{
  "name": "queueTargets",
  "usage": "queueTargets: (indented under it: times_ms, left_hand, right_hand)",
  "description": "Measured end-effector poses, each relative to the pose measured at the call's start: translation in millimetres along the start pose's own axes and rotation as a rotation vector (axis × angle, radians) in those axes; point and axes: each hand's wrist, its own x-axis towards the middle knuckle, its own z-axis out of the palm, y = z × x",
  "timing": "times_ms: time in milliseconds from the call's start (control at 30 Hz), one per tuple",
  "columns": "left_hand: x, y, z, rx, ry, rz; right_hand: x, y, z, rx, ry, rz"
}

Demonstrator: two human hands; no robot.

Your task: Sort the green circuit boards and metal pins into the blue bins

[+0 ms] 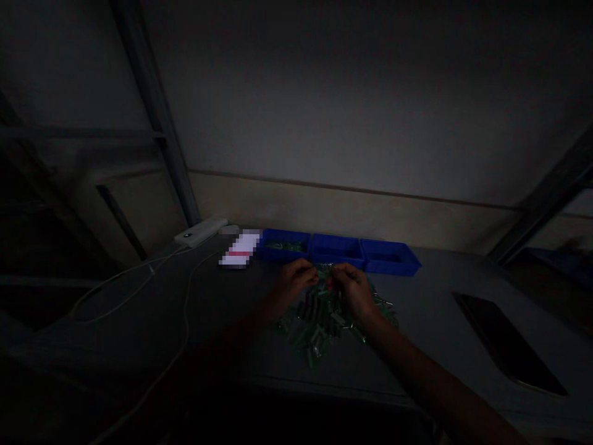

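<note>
In the dim light my left hand (pixel 295 279) and my right hand (pixel 356 289) face each other above a loose pile of small green and silvery pieces (pixel 317 334). Fingers and thumb are drawn together on both hands. Whatever sits between the fingertips is too small and dark to name. Just behind the hands stand three blue trays in a row. Small greenish pieces lie in the left tray (pixel 283 235); the middle tray (pixel 337 239) and the right tray (pixel 393 267) show dark insides.
A lit phone (pixel 241 250), its screen blurred, lies left of the trays. Beyond it is a white power strip (pixel 201 232) with cables trailing over the left side of the table (pixel 222 327). A dark flat tablet-like device (pixel 509 343) rests at the right. A wall (pixel 343 198) rises behind.
</note>
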Motion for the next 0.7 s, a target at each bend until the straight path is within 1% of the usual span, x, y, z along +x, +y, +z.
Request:
queueTargets:
  times_ms: [67, 233, 300, 367, 500, 567, 700]
  left_hand:
    - [-0.5, -0.1, -0.1, 0.024, 0.013, 0.010]
    - [-2.1, 2.7, -2.2, 0.274, 0.040, 0.110]
    - [-2.4, 3.3, -2.6, 0.313, 0.031, 0.141]
    - [-2.1, 2.6, -2.7, 0.302, 0.027, 0.160]
    - [0.2, 0.2, -3.0, 0.240, 0.066, 0.184]
    - [1.0, 0.2, -3.5, 0.215, 0.088, 0.184]
    - [1.3, 1.9, -4.3, 0.196, 0.127, 0.178]
  right_hand:
    - [-0.1, 3.2, 0.8, 0.014, 0.006, 0.005]
    - [1.2, 9.8, 0.9, -0.014, 0.068, 0.007]
    - [1.4, 10.5, 1.0, -0.012, 0.077, 0.003]
    - [1.6, 10.3, 1.4, 0.011, 0.067, 0.005]
    - [2.3, 9.3, 1.8, 0.052, 0.022, 0.034]
    - [2.4, 8.4, 1.7, 0.025, -0.001, 0.040]
    - [1.9, 6.2, 0.6, -0.098, -0.029, 0.013]
